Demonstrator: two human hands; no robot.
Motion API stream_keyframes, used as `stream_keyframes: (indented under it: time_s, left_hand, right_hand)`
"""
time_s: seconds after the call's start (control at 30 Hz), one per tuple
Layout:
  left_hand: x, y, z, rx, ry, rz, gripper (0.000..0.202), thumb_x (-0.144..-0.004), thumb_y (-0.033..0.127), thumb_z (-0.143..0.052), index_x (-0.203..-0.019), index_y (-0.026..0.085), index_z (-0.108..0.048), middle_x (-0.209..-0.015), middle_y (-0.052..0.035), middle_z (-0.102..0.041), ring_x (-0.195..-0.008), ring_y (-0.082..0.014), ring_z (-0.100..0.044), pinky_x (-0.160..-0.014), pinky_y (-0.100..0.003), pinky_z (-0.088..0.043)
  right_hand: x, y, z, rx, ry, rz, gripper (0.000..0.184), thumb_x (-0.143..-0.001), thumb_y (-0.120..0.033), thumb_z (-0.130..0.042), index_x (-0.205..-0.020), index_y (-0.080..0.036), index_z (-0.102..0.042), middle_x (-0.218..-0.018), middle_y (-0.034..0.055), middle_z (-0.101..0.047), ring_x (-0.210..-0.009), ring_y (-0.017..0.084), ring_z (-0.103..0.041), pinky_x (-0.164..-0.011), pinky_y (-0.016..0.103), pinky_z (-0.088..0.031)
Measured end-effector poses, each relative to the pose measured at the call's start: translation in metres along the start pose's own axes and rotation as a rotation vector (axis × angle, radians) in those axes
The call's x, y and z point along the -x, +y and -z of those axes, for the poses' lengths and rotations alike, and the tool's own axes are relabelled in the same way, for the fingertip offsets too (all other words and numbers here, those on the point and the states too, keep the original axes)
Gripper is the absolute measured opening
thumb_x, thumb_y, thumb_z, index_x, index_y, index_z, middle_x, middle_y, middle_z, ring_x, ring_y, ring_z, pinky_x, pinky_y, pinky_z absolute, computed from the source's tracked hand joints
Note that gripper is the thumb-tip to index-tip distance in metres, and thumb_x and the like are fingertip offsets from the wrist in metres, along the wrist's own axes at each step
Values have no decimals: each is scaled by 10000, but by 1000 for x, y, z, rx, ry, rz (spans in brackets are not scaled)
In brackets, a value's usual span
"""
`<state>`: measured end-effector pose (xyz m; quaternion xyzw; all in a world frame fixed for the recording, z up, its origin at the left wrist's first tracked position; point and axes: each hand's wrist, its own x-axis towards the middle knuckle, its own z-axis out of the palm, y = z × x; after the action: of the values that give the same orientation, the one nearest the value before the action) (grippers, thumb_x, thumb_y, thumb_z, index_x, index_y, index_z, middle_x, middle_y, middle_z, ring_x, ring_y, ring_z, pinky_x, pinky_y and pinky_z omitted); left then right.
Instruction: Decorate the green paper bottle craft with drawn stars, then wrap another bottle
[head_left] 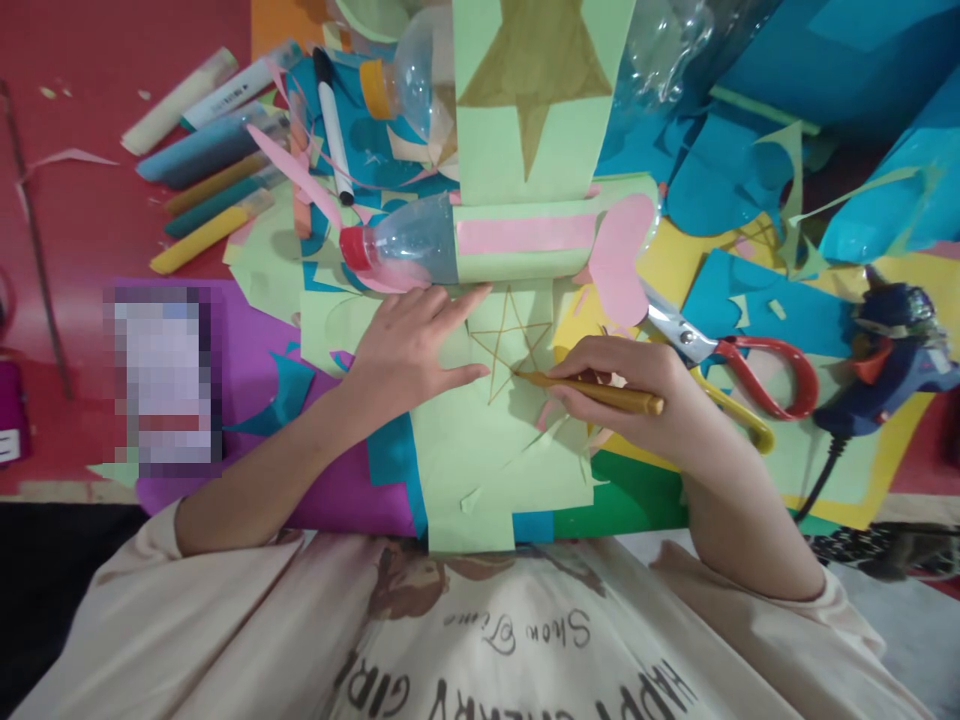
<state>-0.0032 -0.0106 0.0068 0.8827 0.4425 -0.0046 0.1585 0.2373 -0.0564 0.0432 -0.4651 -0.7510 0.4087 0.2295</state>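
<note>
My right hand [622, 385] grips a gold-brown marker [611, 392], its tip touching a light green sheet of paper [502, 460]. An outlined star [506, 345] is drawn on that sheet in the same colour. Spread flat, my left hand [412, 345] presses the paper just left of the star, thumb and fingers apart. Above both hands lies a plastic bottle [412, 240] with a red cap, wrapped in green and pink paper. A pink paper heart [621, 260] sits at its right end. Beyond the bottle is green paper bearing a filled-in brown star [534, 80].
Scissors [690, 335] with red and yellow handles and a blue glue gun [885, 370] lie on the right. Several markers [214, 185] and a blurred phone [165, 380] are on the left. Another bottle [420, 75] with an orange cap is at the back. Paper scraps cover the surface.
</note>
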Motion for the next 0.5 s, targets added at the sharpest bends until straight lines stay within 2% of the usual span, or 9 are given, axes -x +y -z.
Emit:
stream_keyframes:
  time_s: [0.27,0.37,0.5]
  left_hand:
    - [-1,0,0,10,-29,26,780,-829,540,-642,-1482,196,-389,-1090,-109,-598,-1078,-308,-542,-957,-424,-415]
    - [-1,-1,-1,18,-12,14,781,-828,561,-630,-1480,204,-393,-1079,-104,-599,-1063,-305,-541,-952,-430,-418]
    - [0,-2,-1,47,8,9,760,-831,557,-618,-1471,209,-403,-1067,-98,-594,-1046,-301,-531,-942,-428,-414]
  right_hand:
    - [8,4,8,1,-46,-44,99,-838,-195,-597,-740,-194,-601,-640,-5,-630,-539,89,-558,-484,220,-424]
    - [11,5,10,-9,-63,-52,131,-852,-248,-612,-733,-194,-605,-655,-4,-643,-549,88,-572,-486,216,-432]
    - [14,4,13,-6,-92,-77,112,-853,-230,-612,-746,-203,-629,-665,-10,-643,-562,89,-577,-493,219,-433]
